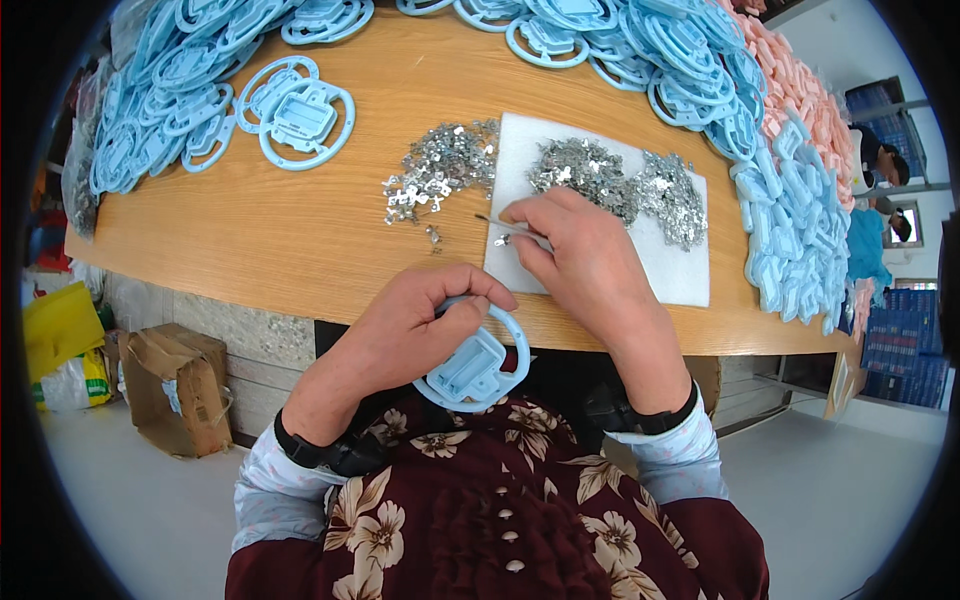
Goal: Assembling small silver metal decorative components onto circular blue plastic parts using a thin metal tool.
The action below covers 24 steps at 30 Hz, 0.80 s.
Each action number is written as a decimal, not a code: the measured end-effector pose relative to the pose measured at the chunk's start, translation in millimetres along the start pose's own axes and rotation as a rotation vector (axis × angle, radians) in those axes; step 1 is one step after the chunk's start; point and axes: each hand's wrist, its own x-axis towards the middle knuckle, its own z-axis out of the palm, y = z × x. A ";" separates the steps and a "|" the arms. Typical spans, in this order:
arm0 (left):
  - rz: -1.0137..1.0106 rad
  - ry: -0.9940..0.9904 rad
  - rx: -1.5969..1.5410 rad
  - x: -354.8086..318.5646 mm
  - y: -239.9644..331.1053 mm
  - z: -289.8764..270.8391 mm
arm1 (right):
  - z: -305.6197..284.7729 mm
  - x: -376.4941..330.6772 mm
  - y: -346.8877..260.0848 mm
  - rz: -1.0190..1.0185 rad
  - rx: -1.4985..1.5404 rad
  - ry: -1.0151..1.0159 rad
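My left hand (395, 325) grips a light blue plastic steering-wheel-shaped part (472, 372) by its rim, just below the table edge. The part's hollow, boxy centre faces up. My right hand (590, 255) pinches a pair of slim metal tweezers (514, 229), whose dark tips point left over the edge of a white foam sheet (685, 285). A small metal piece (502, 240) lies right beneath the tweezers. Two heaps of small metal pieces (580, 165) rest on the foam, partly behind my right hand. Another heap of metal pieces (450, 165) spreads on the wood to its left.
More blue wheel-shaped parts (305, 120) pile up at the back left and along the back (680, 60). Blue handle-like parts (790, 230) and pink parts (800, 90) are heaped at the right. A cardboard box (178, 390) stands on the floor, left of the wooden table (250, 245).
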 end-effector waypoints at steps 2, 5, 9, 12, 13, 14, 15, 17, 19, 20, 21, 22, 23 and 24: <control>-0.007 -0.001 -0.027 -3.2 -5.3 -4.1 | 4.8 -2.7 2.5 0.020 -0.011 -0.058; -0.069 0.009 -0.071 -5.3 0.1 -6.8 | 9.7 -4.4 3.4 0.057 -0.006 -0.084; -0.012 0.017 -0.016 -5.1 -4.8 -6.6 | 10.9 -4.0 3.6 0.081 -0.001 -0.084; -0.032 0.002 -0.052 -6.0 -4.1 -4.4 | 8.1 -7.2 4.7 0.136 -0.017 -0.091; -0.044 0.000 -0.061 -6.6 -3.6 -4.1 | 5.6 -8.8 4.9 0.130 -0.055 -0.075; -0.057 -0.001 -0.071 -7.1 -3.3 -4.1 | 1.8 -10.5 4.3 0.122 -0.093 -0.060; -0.036 0.001 -0.047 -7.1 -3.7 -4.3 | -0.6 -11.2 2.2 0.115 -0.130 -0.045; 0.005 -0.001 0.004 -5.7 -5.8 -4.6 | 1.5 -10.1 -2.4 0.042 -0.123 0.009; 0.008 -0.027 0.043 -5.8 -5.6 -5.8 | 7.7 -3.2 -5.8 -0.025 -0.095 0.006; 0.011 -0.043 0.063 -5.7 -5.1 -6.0 | 12.2 1.2 -8.3 -0.067 -0.064 0.000; 0.011 -0.052 0.074 -6.0 -4.0 -6.2 | 18.2 6.8 -11.4 -0.109 -0.032 -0.007; 0.011 -0.061 0.084 -6.8 -2.8 -6.5 | 23.3 12.4 -14.2 -0.152 -0.001 -0.014; 0.011 -0.070 0.095 -7.4 -2.0 -6.9 | 26.9 18.3 -16.8 -0.170 -0.020 -0.039; 0.027 -0.066 0.096 -7.0 -2.8 -6.8 | 29.9 24.3 -19.1 -0.188 -0.038 -0.064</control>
